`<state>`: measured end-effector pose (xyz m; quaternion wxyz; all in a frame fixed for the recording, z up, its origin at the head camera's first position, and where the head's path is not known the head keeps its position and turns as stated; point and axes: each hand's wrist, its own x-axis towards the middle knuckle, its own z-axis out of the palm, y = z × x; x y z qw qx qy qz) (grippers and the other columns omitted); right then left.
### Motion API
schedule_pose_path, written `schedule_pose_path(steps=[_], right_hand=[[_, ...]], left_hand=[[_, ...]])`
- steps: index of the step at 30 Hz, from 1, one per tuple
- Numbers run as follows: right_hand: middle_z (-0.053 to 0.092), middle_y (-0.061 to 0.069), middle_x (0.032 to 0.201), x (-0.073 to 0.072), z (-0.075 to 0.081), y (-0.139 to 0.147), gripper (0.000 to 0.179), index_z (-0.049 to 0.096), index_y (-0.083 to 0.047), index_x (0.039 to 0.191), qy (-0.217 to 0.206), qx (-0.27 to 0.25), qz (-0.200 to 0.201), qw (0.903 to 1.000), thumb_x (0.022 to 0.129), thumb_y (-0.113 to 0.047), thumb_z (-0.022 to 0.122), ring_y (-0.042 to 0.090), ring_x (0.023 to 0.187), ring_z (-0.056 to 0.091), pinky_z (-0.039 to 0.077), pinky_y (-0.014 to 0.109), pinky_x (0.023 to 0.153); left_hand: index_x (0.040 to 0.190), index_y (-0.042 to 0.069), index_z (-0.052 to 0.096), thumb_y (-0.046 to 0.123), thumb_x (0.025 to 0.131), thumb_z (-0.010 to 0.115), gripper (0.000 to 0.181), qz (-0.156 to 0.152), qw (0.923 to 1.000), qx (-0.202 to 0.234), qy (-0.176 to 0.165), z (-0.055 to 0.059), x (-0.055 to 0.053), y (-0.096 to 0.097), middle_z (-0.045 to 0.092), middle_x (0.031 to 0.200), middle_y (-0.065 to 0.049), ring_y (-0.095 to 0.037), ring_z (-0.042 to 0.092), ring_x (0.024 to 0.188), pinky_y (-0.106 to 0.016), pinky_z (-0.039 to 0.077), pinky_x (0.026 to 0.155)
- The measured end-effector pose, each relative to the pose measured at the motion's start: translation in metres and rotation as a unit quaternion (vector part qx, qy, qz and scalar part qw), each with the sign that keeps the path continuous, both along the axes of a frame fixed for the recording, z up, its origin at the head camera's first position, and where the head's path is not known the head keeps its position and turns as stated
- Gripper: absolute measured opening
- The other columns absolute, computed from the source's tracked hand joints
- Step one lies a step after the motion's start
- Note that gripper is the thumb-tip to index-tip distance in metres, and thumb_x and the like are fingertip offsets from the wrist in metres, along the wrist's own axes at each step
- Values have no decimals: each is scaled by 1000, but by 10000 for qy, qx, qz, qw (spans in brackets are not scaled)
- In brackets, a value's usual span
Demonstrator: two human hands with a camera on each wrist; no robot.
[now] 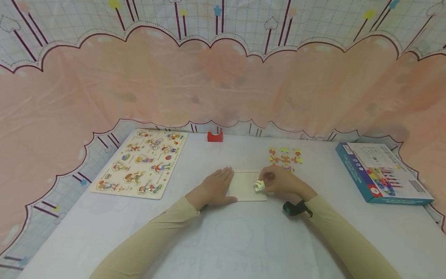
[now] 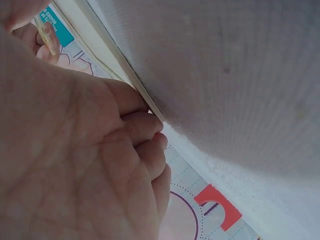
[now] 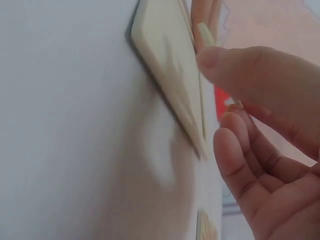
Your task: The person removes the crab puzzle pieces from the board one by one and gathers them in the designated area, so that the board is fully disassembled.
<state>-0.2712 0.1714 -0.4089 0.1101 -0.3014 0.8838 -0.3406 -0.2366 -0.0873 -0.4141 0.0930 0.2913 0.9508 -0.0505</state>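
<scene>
A small pale wooden puzzle board (image 1: 244, 186) with a raised rim lies flat on the white table; the part of it that shows is bare. My left hand (image 1: 216, 188) rests at its left edge with the fingers extended, and the left wrist view shows fingertips against the board's side (image 2: 135, 82). Over the board's right side, my right hand (image 1: 283, 181) pinches a small printed puzzle piece (image 1: 259, 186) between thumb and fingers. That piece (image 3: 205, 34) is tilted and seen nearly edge-on in the right wrist view. Several colourful puzzle pieces (image 1: 285, 159) lie just beyond the right hand.
On the left lies a large wooden picture board (image 1: 139, 164) with figures of children. A red notched block (image 1: 215, 136) stands near the back edge. To the right is a teal-edged box (image 1: 383, 174). A patterned curtain (image 1: 223, 85) hangs behind the table.
</scene>
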Motion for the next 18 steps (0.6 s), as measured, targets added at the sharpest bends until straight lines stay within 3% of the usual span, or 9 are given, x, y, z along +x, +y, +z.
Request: schedule_pose_path(steps=[7,12,18], right_hand=[[64,2,89,1,5,34,23,65,-11,93,403,206,-582,9973,72,-12,76,15,83,57,52,32,80],[65,9,98,-2,7,64,30,66,-5,103,320,306,-1008,9939,76,-14,75,23,93,60,53,42,85],[65,11,98,-9,7,96,32,65,-2,105,401,236,-1332,9900,78,-17,75,24,94,59,52,41,86]], left_hand=[[148,0,20,62,89,45,90,-7,10000,-6,15,-2,0,-1,19,157,-14,-24,17,146,-35,16,121],[148,-1,20,61,89,46,89,14,10000,-8,-12,-1,1,-1,20,157,-14,-24,17,146,-35,16,121],[148,-1,21,61,89,47,89,23,10000,75,-42,0,2,0,21,156,-15,-24,18,146,-35,16,121]])
